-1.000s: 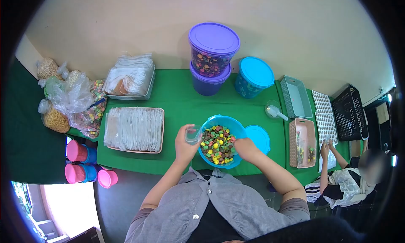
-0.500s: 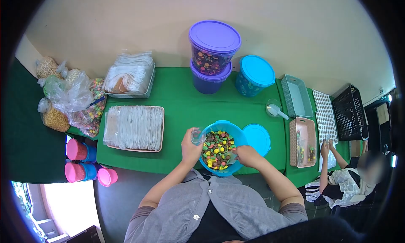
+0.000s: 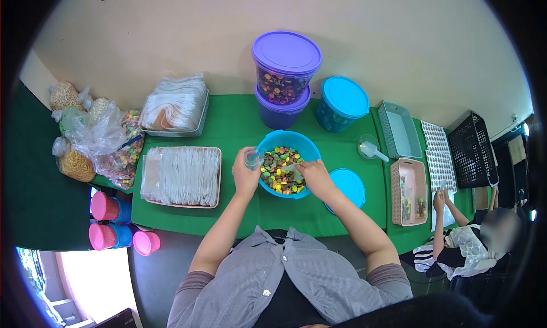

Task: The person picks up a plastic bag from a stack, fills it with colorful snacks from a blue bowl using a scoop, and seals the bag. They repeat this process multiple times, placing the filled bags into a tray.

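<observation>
A round blue tub (image 3: pixel 289 137) holds many small round pieces in yellow, green, brown and pink. My left hand (image 3: pixel 245 177) is closed around a small clear plastic cup (image 3: pixel 253 159) at the tub's left rim. Inside the tub, my right hand (image 3: pixel 315 177) grips a translucent scoop (image 3: pixel 294 171), its end among the colorful pieces (image 3: pixel 280 180). Partly under my right forearm lies a flat blue lid (image 3: pixel 346 188) on the green cloth.
To the left, trays of clear plastic bags (image 3: pixel 188 177) stand near bulging snack bags (image 3: pixel 77 160). Purple tubs (image 3: pixel 285 54) and a blue-lidded tub (image 3: pixel 343 103) line the back. Rightward are a cup with a white scoop (image 3: pixel 371 150), baskets (image 3: pixel 407 168) and another person's hands (image 3: pixel 441 200).
The blue tub has shifted away from my body and slightly left. Both my hands moved with it, still holding the cup and the scoop.
</observation>
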Action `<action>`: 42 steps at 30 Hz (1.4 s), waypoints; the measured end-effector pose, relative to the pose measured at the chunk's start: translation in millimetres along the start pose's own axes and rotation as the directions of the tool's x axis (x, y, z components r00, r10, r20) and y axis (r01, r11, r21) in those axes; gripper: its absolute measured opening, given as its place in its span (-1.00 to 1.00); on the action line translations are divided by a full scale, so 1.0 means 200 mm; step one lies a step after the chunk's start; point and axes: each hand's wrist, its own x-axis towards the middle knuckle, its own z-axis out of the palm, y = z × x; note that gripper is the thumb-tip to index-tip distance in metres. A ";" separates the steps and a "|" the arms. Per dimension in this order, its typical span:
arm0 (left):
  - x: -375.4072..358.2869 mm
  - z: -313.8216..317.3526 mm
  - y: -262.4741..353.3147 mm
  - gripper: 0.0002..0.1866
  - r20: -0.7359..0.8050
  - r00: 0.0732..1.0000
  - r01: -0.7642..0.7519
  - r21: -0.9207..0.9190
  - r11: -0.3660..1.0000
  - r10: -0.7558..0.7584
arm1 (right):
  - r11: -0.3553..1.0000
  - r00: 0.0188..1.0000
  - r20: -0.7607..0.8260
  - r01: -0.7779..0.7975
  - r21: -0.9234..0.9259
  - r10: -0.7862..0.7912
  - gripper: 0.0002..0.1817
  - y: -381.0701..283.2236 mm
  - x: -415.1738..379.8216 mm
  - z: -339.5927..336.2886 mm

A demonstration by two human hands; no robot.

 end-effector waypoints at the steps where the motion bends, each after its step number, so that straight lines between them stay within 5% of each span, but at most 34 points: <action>1: 0.01 0.00 -0.01 -0.58 -0.023 1.000 -0.004 -0.001 1.000 0.004 | 1.000 1.000 0.003 0.001 -0.001 -0.001 -0.60 0.03 0.02 0.02; 4: 0.01 -0.01 -0.02 -0.59 -0.030 1.000 0.010 -0.010 1.000 -0.010 | 0.984 0.987 0.159 -0.049 0.172 0.022 -0.55 0.07 0.09 -0.02; 6: 0.02 -0.02 -0.03 -0.59 -0.020 0.999 0.024 -0.017 1.000 -0.025 | 0.967 0.878 0.478 -0.101 0.234 -0.024 -0.51 0.08 0.12 -0.08; 10: 0.03 -0.02 -0.02 -0.58 -0.020 0.999 0.039 -0.037 0.999 -0.039 | 0.971 0.933 0.359 -0.068 0.231 -0.020 -0.52 0.02 0.08 0.08; 14: 0.03 -0.01 -0.04 -0.58 -0.030 0.998 0.057 -0.041 0.998 -0.058 | 0.898 0.916 0.399 -0.154 0.412 -0.027 -0.55 0.03 0.09 0.10; 16: 0.02 -0.02 -0.04 -0.58 -0.009 0.998 0.060 -0.057 0.997 -0.060 | 0.877 0.831 0.554 -0.237 0.418 -0.040 -0.58 0.01 0.13 0.07; 19: 0.01 -0.02 -0.05 -0.58 0.003 0.998 0.063 -0.073 0.995 -0.063 | 0.824 0.866 0.495 -0.331 0.460 0.072 -0.59 -0.01 0.10 0.13; 26: 0.01 -0.02 -0.04 -0.59 -0.011 0.997 0.072 -0.059 0.996 -0.072 | 0.776 0.849 0.526 -0.364 0.515 0.050 -0.56 0.00 0.12 0.11; 28: 0.00 -0.02 -0.04 -0.59 -0.013 0.997 0.079 -0.075 0.994 -0.080 | 0.573 0.854 0.506 -0.478 0.666 0.123 -0.57 0.01 0.13 0.13; 33: 0.00 -0.02 -0.05 -0.59 -0.019 0.998 0.066 -0.072 0.995 -0.067 | 0.415 0.828 0.477 -0.561 0.716 0.295 -0.59 -0.01 0.19 0.12; 35: 0.00 -0.03 -0.04 -0.59 -0.013 0.996 0.091 -0.081 0.993 -0.092 | 0.192 0.810 0.494 -0.564 0.803 0.316 -0.57 -0.01 0.19 0.17; 36: 0.00 -0.03 -0.04 -0.59 -0.013 0.996 0.088 -0.080 0.993 -0.089 | 0.192 0.812 0.491 -0.562 0.805 0.315 -0.57 0.00 0.20 0.17; 38: 0.00 -0.03 -0.04 -0.59 -0.011 0.997 0.076 -0.058 0.995 -0.077 | -0.094 0.769 0.483 -0.492 0.865 0.419 -0.60 0.01 0.20 0.18; 42: 0.00 -0.03 -0.04 -0.58 -0.005 0.996 0.089 -0.063 0.994 -0.089 | -0.293 0.752 0.420 -0.308 0.905 0.509 -0.66 0.00 0.22 0.30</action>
